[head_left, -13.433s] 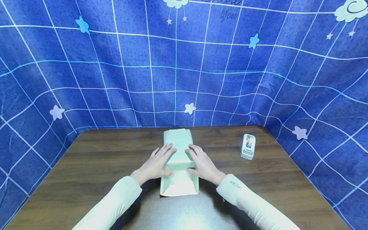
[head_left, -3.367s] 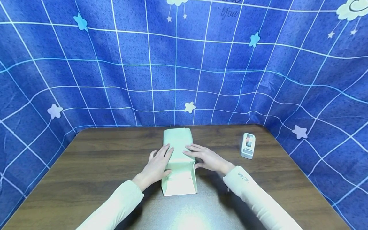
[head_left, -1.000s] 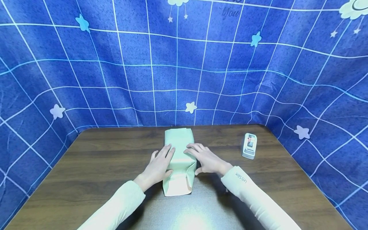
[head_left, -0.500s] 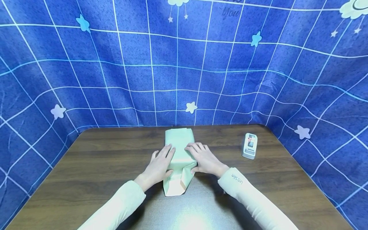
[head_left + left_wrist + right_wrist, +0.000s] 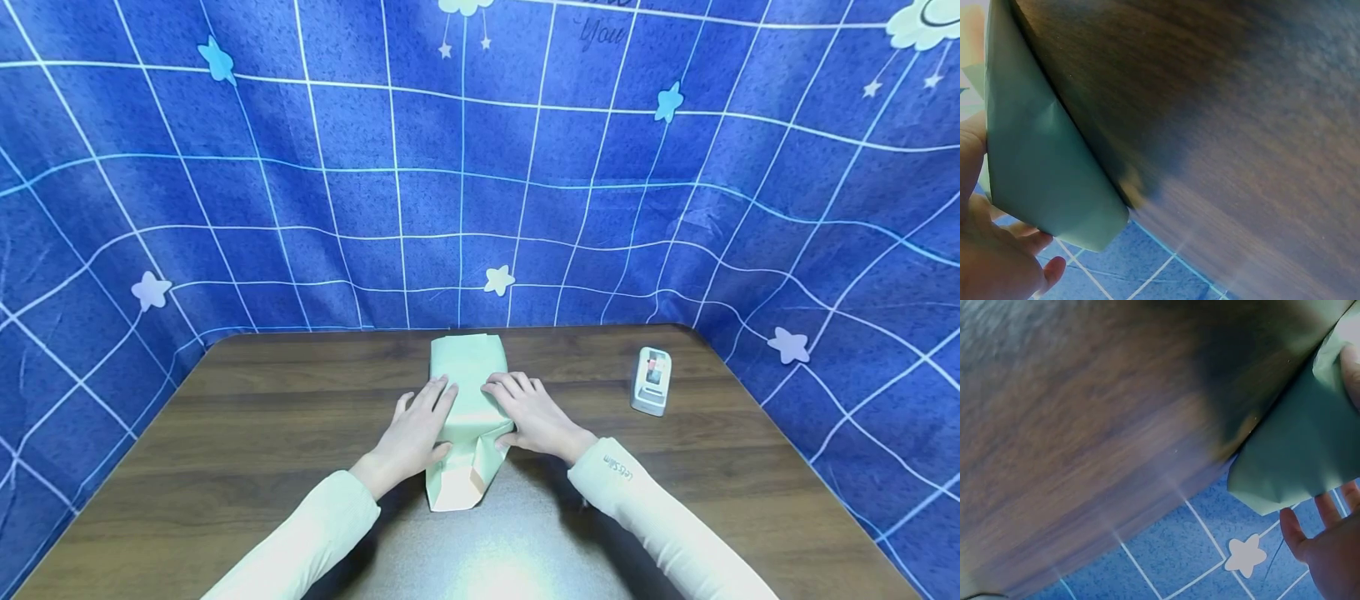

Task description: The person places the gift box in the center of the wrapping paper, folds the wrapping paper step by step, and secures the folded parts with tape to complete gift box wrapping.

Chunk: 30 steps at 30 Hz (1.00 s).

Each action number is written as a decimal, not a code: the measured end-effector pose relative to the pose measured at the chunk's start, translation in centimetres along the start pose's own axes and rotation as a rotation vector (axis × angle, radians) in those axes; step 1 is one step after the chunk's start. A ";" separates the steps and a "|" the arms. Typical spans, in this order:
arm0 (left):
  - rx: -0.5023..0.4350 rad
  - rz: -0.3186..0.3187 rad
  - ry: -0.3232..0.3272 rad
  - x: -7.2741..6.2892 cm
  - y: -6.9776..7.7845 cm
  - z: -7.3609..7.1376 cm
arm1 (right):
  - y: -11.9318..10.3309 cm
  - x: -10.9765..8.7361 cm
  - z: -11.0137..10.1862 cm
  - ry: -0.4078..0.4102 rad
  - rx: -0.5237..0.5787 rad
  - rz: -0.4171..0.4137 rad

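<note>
A box-shaped parcel in pale green paper (image 5: 468,358) lies lengthwise at the middle of the table. Loose paper extends from its near end, and the pale inner face (image 5: 456,492) shows there. On the right of that end, the paper is creased inward. My left hand (image 5: 408,429) rests along the parcel's left upper edge, fingers on top and thumb at the near left corner. Across from it, my right hand (image 5: 536,417) lies over the right upper edge, its thumb against the inward fold. Both wrist views show green side faces of the parcel (image 5: 1047,137); what is inside stays hidden.
A small white, rounded object with a printed label (image 5: 651,382) stands to the right on the brown wooden table (image 5: 300,392). A blue curtain with white grid lines and stars (image 5: 337,208) hangs around the back and sides.
The near end's paper was spread wide earlier. Its right side is now folded inward, narrowing the opening. My right hand has shifted left, thumb following the fold; my left hand is almost still.
</note>
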<state>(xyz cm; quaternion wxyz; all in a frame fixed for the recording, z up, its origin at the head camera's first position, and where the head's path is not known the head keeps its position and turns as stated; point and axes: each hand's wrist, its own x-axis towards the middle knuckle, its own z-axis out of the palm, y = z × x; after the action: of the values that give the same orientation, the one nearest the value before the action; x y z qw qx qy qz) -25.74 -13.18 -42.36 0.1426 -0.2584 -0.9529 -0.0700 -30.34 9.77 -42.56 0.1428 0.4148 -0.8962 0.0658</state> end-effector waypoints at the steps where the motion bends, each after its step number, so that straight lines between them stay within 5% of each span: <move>1: 0.000 0.000 -0.001 0.0 0.0 0.0 | 0.0 0.0 0.0 0.003 0.011 -0.001; 19: 0.012 0.003 -0.002 0.0 0.1 -0.1 | -0.9 0.7 1.0 0.071 -0.159 0.064; 30: 0.000 -0.004 -0.007 0.0 0.1 0.1 | -1.1 0.7 1.2 0.097 -0.162 0.070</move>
<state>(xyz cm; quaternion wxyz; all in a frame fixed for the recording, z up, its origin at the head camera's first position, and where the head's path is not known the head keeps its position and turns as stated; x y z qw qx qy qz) -25.71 -13.14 -42.42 0.1394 -0.2568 -0.9538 -0.0692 -30.20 8.27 -43.44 0.2166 0.3667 -0.9046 0.0181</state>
